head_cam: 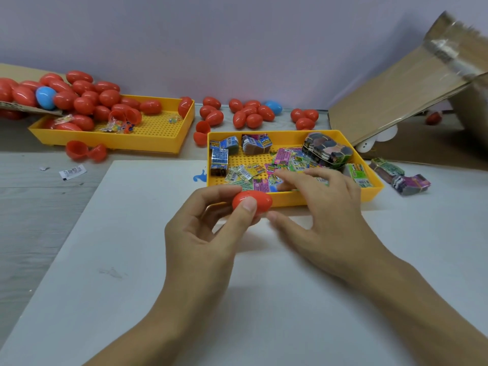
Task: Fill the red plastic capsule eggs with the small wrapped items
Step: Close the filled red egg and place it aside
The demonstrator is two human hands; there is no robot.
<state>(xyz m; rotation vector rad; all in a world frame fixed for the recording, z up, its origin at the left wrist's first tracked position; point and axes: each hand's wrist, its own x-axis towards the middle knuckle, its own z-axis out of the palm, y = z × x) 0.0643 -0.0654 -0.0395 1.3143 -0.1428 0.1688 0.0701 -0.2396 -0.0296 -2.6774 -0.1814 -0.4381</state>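
Observation:
My left hand (211,228) pinches a closed red capsule egg (260,200) between thumb and fingers, just in front of the near yellow tray (375,187). That tray holds several small wrapped items (248,171) in blue, green and pink. My right hand (322,207) lies beside the egg with relaxed fingers reaching over the tray's front edge onto the wrapped items; its thumb points at the egg. Whether it holds an item I cannot tell.
A second yellow tray (158,140) at the back left carries red eggs and small bags. Loose red eggs (250,114) and two blue ones lie along the wall. An open red egg (85,151) lies left. A cardboard box (412,88) stands right, with bundled packets (401,178) beside it.

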